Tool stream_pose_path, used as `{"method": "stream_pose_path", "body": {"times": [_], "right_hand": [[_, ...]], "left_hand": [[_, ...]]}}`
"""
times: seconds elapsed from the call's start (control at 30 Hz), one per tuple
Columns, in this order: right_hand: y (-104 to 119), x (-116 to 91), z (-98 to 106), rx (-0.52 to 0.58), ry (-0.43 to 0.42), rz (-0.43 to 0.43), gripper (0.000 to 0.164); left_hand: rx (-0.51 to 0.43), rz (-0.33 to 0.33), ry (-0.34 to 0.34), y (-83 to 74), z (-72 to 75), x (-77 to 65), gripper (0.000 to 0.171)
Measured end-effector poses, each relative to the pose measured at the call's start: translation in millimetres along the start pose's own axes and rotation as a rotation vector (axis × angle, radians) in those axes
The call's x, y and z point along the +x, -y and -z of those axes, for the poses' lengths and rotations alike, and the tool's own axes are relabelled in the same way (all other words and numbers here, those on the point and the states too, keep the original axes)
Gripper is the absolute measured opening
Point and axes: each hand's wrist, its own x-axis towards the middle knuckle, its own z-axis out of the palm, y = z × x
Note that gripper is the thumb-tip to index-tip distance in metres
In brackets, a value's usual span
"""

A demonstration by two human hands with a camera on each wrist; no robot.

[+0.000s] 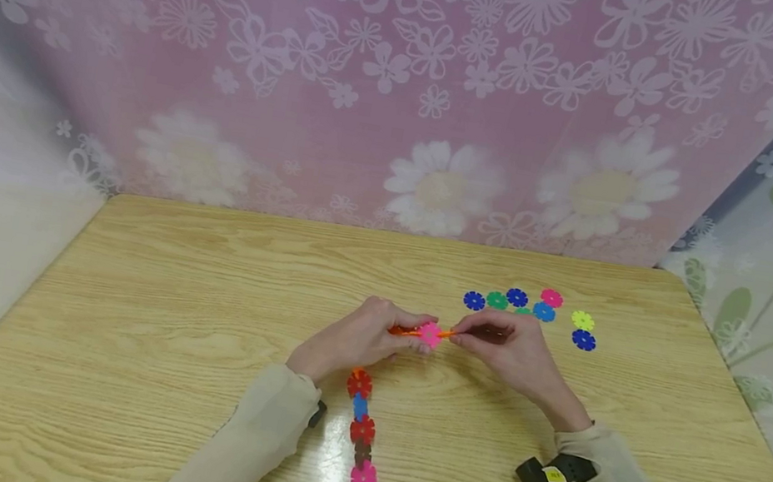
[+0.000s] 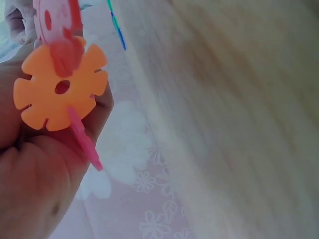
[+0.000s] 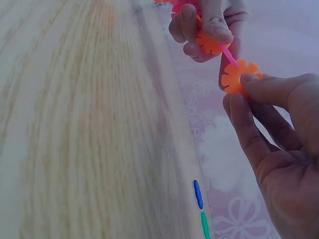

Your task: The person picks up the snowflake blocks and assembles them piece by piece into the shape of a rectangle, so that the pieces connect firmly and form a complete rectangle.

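Flower-print cloth (image 1: pixel 339 107) backs the wood-grain counter (image 1: pixel 182 285) as a person's right fingers (image 3: pixel 241 119) pinch an orange disc (image 3: pixel 231 78) touching the right edge of a pink disc (image 1: pixel 429 334), left fingers (image 3: pixel 188 20) gripping a second orange disc (image 3: pixel 205 45) on its left, all in a crosswise line.

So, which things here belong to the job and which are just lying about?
Job in hand:
- orange notched disc pinched by right hand
- pink notched disc at left hand
- multicoloured notched-disc chain

Lying about, perhaps spares:
- yellow notched disc
- blue, green, pink discs
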Motion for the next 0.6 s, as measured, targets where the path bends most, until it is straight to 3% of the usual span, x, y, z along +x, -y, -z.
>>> {"method": "stream_pose_path", "body": {"times": [0.3,0.6], "right_hand": [[-2.1,-1.3,1.0,0.016,0.014,-0.014,0.006],[-4.0,-4.3,1.7,0.028,0.024,-0.025,0.009]], "left_hand": [[0.056,0.024,-0.047,-1.0,-0.6,1.2,0.051],[0.006,0.023,-0.063,-4.8,-4.8,4.7,0.038]]}}
